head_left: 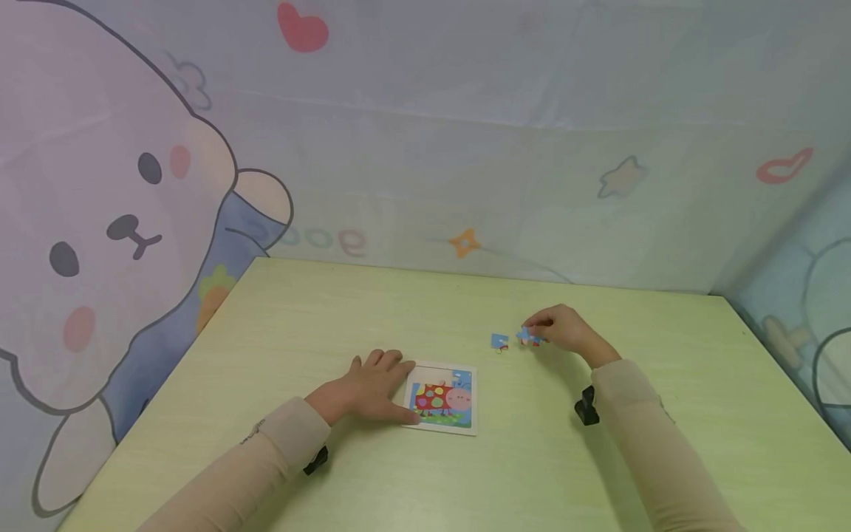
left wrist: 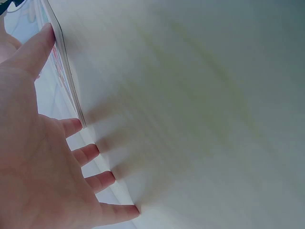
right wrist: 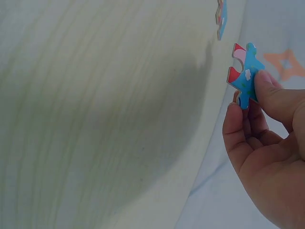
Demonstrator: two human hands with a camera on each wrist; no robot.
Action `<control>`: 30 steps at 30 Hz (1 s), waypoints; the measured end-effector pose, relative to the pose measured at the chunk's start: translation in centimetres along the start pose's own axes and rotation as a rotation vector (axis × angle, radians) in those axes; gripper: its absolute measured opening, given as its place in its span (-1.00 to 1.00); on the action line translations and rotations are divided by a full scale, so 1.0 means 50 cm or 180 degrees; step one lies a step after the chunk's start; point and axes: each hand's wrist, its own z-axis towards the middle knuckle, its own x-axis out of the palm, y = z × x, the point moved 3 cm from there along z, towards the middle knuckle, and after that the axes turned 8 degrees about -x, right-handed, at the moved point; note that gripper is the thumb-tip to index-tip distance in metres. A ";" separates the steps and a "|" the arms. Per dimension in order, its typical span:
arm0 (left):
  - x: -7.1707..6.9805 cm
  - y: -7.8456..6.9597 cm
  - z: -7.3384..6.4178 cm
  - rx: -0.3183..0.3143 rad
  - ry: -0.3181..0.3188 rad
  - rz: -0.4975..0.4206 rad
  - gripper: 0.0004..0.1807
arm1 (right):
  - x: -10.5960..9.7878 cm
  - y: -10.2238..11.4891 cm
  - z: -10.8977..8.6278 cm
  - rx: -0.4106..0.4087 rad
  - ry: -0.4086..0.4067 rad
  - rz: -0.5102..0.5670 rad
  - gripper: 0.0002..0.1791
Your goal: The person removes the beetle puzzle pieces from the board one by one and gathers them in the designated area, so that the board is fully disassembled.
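A pale backdrop (head_left: 452,162) (printed with 2 hearts (head_left: 303,29)) rises behind the greenish table (head_left: 518,480).

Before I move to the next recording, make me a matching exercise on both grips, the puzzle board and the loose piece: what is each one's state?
1. Left grip
2. Right grip
3. Puzzle board
4. Loose piece

A. Lying untouched on the table
B. Partly filled, gap at upper left
C. Pinching a blue-and-red piece
D. Spread, touching the puzzle board

Pairs: 1-D, 2-C, 3-B, 4-A
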 end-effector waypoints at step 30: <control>0.004 0.005 0.006 0.0003 -0.0045 0.0005 0.01 | 0.026 -0.030 0.011 0.0014 0.0031 -0.0431 -0.77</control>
